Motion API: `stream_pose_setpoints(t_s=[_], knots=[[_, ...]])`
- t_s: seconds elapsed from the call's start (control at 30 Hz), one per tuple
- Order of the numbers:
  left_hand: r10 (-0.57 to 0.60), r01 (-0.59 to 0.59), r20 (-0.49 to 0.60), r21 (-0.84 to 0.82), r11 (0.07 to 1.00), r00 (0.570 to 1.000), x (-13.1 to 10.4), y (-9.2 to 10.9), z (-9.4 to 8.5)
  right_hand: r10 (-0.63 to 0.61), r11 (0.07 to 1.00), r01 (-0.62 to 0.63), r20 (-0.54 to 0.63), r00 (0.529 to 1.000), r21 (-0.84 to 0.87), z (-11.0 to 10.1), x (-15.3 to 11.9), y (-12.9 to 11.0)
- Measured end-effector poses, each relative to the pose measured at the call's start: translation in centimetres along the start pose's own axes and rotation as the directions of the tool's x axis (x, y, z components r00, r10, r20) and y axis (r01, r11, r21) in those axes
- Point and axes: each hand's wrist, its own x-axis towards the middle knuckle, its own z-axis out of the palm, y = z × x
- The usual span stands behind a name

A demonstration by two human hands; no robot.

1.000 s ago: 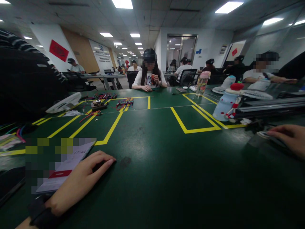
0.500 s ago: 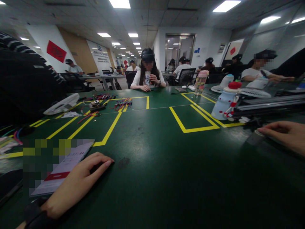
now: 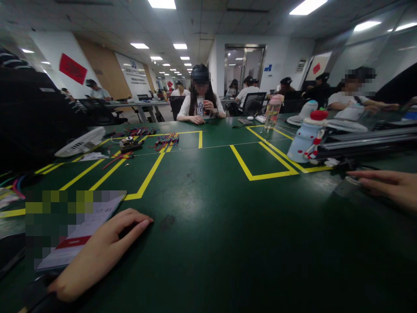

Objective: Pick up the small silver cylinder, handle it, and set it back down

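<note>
My left hand (image 3: 107, 243) rests on the green table, with its fingers loosely stretched and its thumb a little apart. Nothing shows in it. Under and beside that wrist lies a flat device with a lit screen (image 3: 94, 221), partly blurred out. At the right edge, my right hand (image 3: 391, 184) has its fingers stretched out over a small dark grey block (image 3: 344, 188) with a round metallic part on top. The fingertips lie at this block; whether they press on it I cannot tell. Part of the block is hidden behind the fingers.
A light blue bottle with a red top (image 3: 301, 141) stands near dark metal bars (image 3: 365, 145). Farther back is a clear pink-lidded bottle (image 3: 273, 112). Bundled wires (image 3: 166, 141) and a white fan (image 3: 81, 142) lie left. A person (image 3: 200, 98) sits opposite.
My right fingers have gone from a pinch at the top of the grey block to a straighter, stretched pose. My left hand stays in place; the view has shifted slightly.
</note>
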Motion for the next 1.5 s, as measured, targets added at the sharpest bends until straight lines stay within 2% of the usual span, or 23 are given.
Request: stream_pose_setpoints(t_s=[0.1,0.17,0.23,0.3,0.4,0.47,0.57,0.77,0.87,0.93,1.0,1.03,1.1,1.17,1.23,1.3,1.37,1.43,1.5], knots=[[-0.003,0.003,-0.014,-0.006,1.000,1.000,-0.1,0.2,0.1,0.200,0.975,-0.207,0.083,0.976,0.085,0.0,-0.3,-0.4],[-0.005,0.005,-0.024,-0.005,1.000,1.000,0.0,0.3,0.1,0.272,0.959,-0.274,0.043,0.961,0.067,0.0,-0.7,-1.0],[-0.008,0.008,-0.035,-0.007,1.000,0.999,0.0,0.4,0.2,0.283,0.954,-0.283,0.017,0.959,0.098,0.2,-1.1,-1.7],[-0.008,0.008,-0.038,-0.011,1.000,0.999,0.0,0.4,0.2,0.279,0.923,-0.281,0.046,0.959,0.261,0.4,-1.4,-2.1],[-0.009,0.009,-0.034,-0.017,1.000,0.999,0.0,0.3,0.1,0.253,0.820,-0.278,0.118,0.960,0.501,0.7,-1.8,-1.9],[-0.016,0.016,-0.028,-0.024,1.000,0.999,-0.1,0.2,0.1,0.235,0.844,-0.256,0.104,0.966,0.471,0.9,-2.1,-1.8],[-0.023,0.022,-0.016,-0.028,0.999,1.000,-0.1,-0.1,0.1,0.202,0.922,-0.207,0.047,0.978,0.328,1.2,-2.7,-2.1],[-0.015,0.015,0.009,0.006,1.000,1.000,0.0,-0.2,0.1,0.185,0.957,-0.164,-0.067,0.980,0.239,2.2,-3.4,-3.5],[-0.007,0.007,0.003,0.018,1.000,1.000,0.1,-0.2,0.1,0.080,0.947,-0.015,-0.190,0.978,0.322,3.4,-4.1,-5.5],[-0.007,0.007,0.006,0.023,1.000,1.000,0.2,-0.3,0.1,-0.077,0.856,0.168,-0.199,0.977,0.490,4.5,-5.6,-8.4],[-0.007,0.006,0.009,0.024,1.000,1.000,0.3,-0.4,0.2,-0.322,0.678,0.325,-0.131,0.938,0.660,5.6,-7.8,-12.5],[-0.007,0.007,0.007,0.023,1.000,1.000,0.3,-0.4,0.2,-0.456,0.585,0.370,-0.084,0.886,0.721,6.1,-9.1,-14.8],[-0.007,0.008,-0.003,0.023,1.000,1.000,0.3,-0.6,0.2,-0.666,0.437,0.417,-0.025,0.745,0.797,6.9,-11.7,-19.3],[-0.006,0.006,-0.012,0.022,1.000,1.000,0.3,-0.7,0.1,-0.779,0.344,0.440,-0.009,0.626,0.830,7.5,-13.5,-22.9],[-0.003,0.004,-0.021,0.021,1.000,1.000,0.3,-0.9,0.0,-0.832,0.305,0.464,-0.005,0.555,0.832,7.9,-14.4,-25.0],[-0.010,0.010,-0.028,0.018,1.000,1.000,0.5,-0.7,0.0,-0.856,0.303,0.485,0.011,0.516,0.820,8.2,-14.6,-25.9],[-0.017,0.018,-0.030,0.018,1.000,0.999,0.8,0.3,0.0,-0.862,0.320,0.490,0.034,0.506,0.811,8.5,-14.5,-26.0],[0.012,-0.012,-0.030,0.008,1.000,0.999,1.3,2.6,0.4,-0.852,0.344,0.475,0.057,0.520,0.810,8.6,-14.4,-25.8],[0.118,-0.118,-0.035,-0.025,0.993,0.992,1.9,6.0,1.1,-0.839,0.357,0.441,0.074,0.539,0.824,8.7,-14.4,-25.7]])
